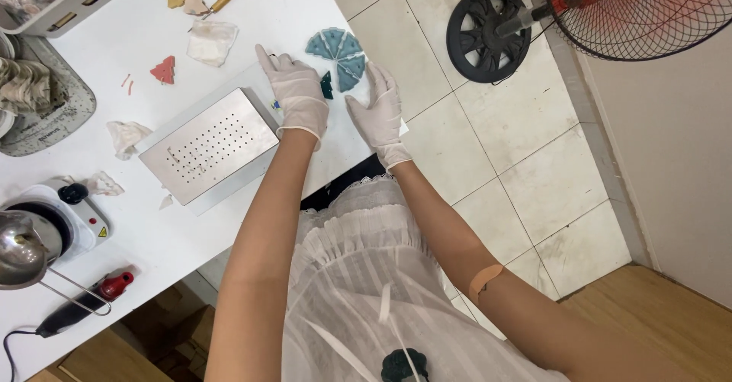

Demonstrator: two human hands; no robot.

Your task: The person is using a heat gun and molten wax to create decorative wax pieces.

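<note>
left hand (299, 92): gloved, grip open, laid flat on the white worktop (145, 46), nothing held. right hand (379, 104): gloved, grip open, empty, just beside blue wedge pieces (339, 56). perforated metal plate (209, 144) set left of them.

On the table (152, 39), the perforated metal box (210, 144) lies just left of the left hand (299, 96). The wedge pieces (339, 58) lie between both hands, the right hand (379, 107) beside them. The hotplate (53, 218) sits well apart, near the table's edge.
</note>
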